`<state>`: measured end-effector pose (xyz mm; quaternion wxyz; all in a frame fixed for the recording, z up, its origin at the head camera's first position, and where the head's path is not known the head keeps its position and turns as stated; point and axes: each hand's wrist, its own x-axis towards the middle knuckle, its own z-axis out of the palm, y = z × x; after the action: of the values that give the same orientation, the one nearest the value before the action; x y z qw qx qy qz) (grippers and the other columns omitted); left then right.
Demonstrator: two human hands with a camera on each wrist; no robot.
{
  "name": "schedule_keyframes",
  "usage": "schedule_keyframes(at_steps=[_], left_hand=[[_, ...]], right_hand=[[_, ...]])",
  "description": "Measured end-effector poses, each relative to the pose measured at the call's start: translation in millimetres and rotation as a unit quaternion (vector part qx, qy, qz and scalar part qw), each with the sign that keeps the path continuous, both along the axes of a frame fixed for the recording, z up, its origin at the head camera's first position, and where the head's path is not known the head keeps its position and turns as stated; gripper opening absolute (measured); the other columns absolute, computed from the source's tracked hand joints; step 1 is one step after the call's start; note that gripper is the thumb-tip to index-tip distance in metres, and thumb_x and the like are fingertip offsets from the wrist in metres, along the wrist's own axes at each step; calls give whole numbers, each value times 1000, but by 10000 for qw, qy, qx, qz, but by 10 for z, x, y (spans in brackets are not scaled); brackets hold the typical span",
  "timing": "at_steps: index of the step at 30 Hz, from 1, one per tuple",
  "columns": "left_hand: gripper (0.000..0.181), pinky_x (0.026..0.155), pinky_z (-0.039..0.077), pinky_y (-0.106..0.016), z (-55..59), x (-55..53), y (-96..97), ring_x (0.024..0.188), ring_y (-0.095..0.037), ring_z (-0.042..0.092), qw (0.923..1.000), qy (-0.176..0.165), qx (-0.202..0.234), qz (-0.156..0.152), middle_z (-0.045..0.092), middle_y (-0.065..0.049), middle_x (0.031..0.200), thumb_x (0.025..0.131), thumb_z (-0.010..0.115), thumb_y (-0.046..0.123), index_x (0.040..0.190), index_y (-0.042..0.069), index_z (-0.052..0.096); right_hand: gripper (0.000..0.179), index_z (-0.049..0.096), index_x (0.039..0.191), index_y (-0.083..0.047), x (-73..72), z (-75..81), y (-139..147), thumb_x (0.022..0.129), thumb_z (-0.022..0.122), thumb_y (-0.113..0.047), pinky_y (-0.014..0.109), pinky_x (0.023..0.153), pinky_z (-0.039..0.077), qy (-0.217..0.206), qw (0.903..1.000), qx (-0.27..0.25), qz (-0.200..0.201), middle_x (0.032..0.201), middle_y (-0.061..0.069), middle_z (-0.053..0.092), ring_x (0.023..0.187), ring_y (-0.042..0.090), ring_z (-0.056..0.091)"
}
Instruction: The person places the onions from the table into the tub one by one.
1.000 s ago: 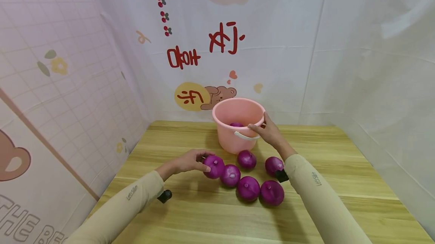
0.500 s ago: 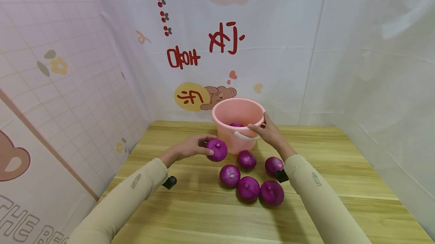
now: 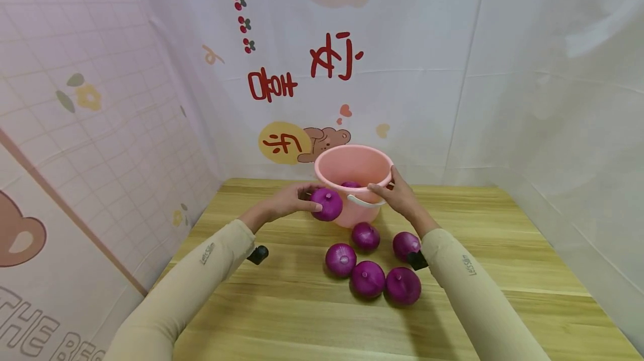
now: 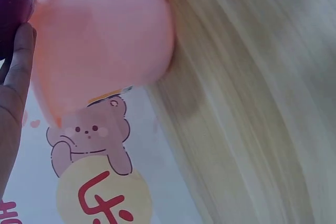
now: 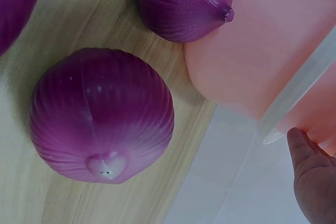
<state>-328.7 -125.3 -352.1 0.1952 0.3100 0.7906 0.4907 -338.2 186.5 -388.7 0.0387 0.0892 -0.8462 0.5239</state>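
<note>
In the head view my left hand (image 3: 288,203) grips a purple onion (image 3: 327,204), held off the table at the left front of a pink bucket (image 3: 354,213). The left wrist view shows part of that onion (image 4: 13,11) at its upper left edge, beside the fingers. My right hand (image 3: 401,192) holds the bucket's right rim, thumb outside near the white handle (image 3: 363,202); its fingers are partly hidden. Inside the bucket a purple onion (image 3: 350,184) shows. Close in front of the bucket lies another onion (image 3: 365,237).
Several more onions lie on the wooden table (image 3: 282,305): one onion (image 3: 405,246) by the right wrist, and a row with an onion (image 3: 341,260) at left, an onion (image 3: 368,279) in the middle and an onion (image 3: 403,285) at right. A printed white cloth (image 3: 412,98) hangs behind.
My left hand has lifted the onion off the table, away from the row, and moved it up and forward to the bucket's side. The right hand has stayed on the rim.
</note>
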Motion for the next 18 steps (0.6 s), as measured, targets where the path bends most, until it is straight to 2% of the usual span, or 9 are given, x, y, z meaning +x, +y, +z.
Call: schedule_keyframes(at_steps=[2,6,12,18], left_hand=[[54,89,43,-35,45,-18,17,112,-21,47,10000,51,32,5,51,-4,121,82,67,26,131,17,46],[55,91,42,-37,119,-60,48,114,-27,46,9998,-72,177,38,50,-8,122,83,67,21,132,12,44],[54,89,44,-33,182,-124,89,109,-20,50,9994,101,208,265,53,-3,118,80,70,31,127,19,49],[57,88,44,-34,260,-174,132,109,-23,50,9980,202,461,373,52,-7,120,79,71,31,128,14,48]], right_hand=[[96,1,146,-12,-1,2,-1,81,64,-44,48,94,37,-14,10000,-4,-25,144,19,23,127,34,32],[96,0,146,-12,4,13,-2,81,63,-44,48,94,37,-22,10000,37,-22,144,20,23,126,34,33],[97,5,146,-14,28,26,-21,78,64,-51,46,93,39,4,10000,57,-61,142,15,28,125,32,35],[97,6,146,-12,36,25,-28,78,64,-50,46,94,38,19,10000,20,-12,140,16,30,124,31,36]])
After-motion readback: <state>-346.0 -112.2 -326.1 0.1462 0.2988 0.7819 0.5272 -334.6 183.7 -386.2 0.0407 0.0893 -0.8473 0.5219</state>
